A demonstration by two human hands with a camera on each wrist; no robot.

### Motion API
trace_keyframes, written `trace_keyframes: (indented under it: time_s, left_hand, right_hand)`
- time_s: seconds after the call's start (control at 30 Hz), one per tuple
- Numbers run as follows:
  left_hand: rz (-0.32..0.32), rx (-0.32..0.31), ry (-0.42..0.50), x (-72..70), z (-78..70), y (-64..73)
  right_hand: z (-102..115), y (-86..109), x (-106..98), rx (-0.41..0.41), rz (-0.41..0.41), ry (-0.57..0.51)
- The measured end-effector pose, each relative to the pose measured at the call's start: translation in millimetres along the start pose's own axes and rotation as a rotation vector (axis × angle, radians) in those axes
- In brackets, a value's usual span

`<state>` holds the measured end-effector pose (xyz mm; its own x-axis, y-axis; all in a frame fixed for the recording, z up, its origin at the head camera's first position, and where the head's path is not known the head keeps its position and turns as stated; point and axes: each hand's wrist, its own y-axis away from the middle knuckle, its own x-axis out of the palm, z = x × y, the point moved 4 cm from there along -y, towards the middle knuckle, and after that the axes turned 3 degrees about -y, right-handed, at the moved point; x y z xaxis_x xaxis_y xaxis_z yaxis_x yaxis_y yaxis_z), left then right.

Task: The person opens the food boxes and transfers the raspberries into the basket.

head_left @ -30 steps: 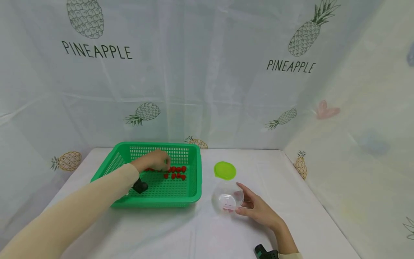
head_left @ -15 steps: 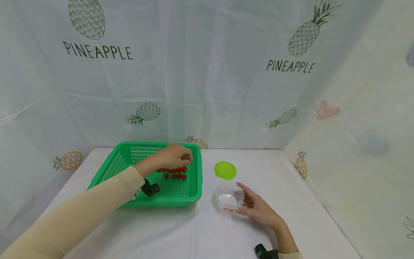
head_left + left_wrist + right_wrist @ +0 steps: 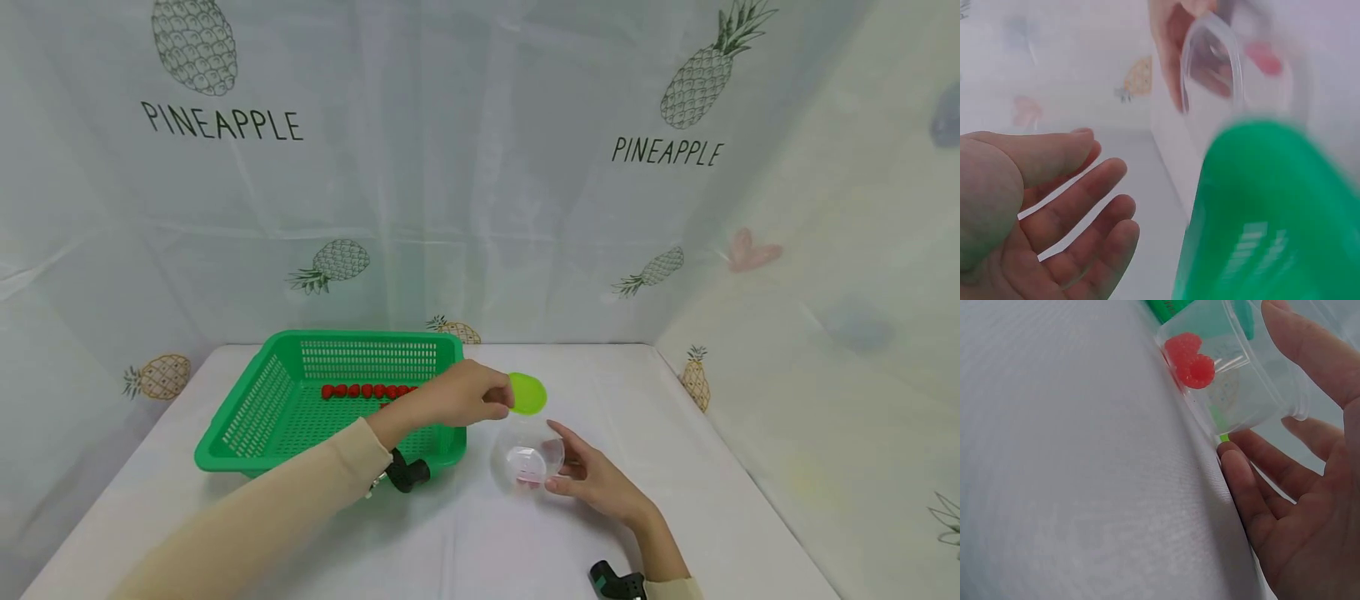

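My left hand (image 3: 459, 397) hovers past the right rim of the green basket (image 3: 225, 461), beside the bright green lid (image 3: 531, 392). In the left wrist view its thumb and index fingertip come together; whether a small thing is between them is hidden. My right hand (image 3: 603, 485) holds a clear plastic cup (image 3: 519, 446) by its right side, thumb at the near side and fingers behind. Raspberries (image 3: 1196, 371) lie at the bottom of the cup in the right wrist view. A row of red raspberries (image 3: 367, 391) stays in the basket, part of it covered by my left arm.
The basket's blurred corner (image 3: 1266, 187) rises close below my left hand in the left wrist view. A white cloth (image 3: 480, 550) covers the table, and a printed sheet (image 3: 487, 183) hangs behind it. Black cameras (image 3: 408, 473) are strapped to both wrists.
My left hand has left the raspberries, travelled right across the basket and over its rim toward the cup. My right hand and the cup have kept their place.
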<state>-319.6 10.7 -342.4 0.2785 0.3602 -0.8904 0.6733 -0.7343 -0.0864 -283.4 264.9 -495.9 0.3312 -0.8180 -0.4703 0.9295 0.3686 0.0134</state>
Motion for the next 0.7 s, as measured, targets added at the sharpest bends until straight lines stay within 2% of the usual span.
trace_keyframes:
  time_s: [0.13,0.33,0.53,0.7]
  left_hand:
    - [0.010,0.008,-0.014,18.2,-7.5,-9.1]
    - [0.047,-0.032,-0.027,42.9,-12.1,-21.3]
    - [0.098,-0.061,-0.046,66.5,-5.5,-33.3]
    - [0.118,-0.079,-0.016,76.3,-4.1,-37.8]
  right_hand:
    - [1,1.2,-1,0.000,0.000,0.008]
    - [0,0.3,-1,-0.006,0.003,0.017]
    - [-3,-0.4,-1,0.002,0.005,0.027]
    - [-3,0.2,-1,0.000,0.002,0.031]
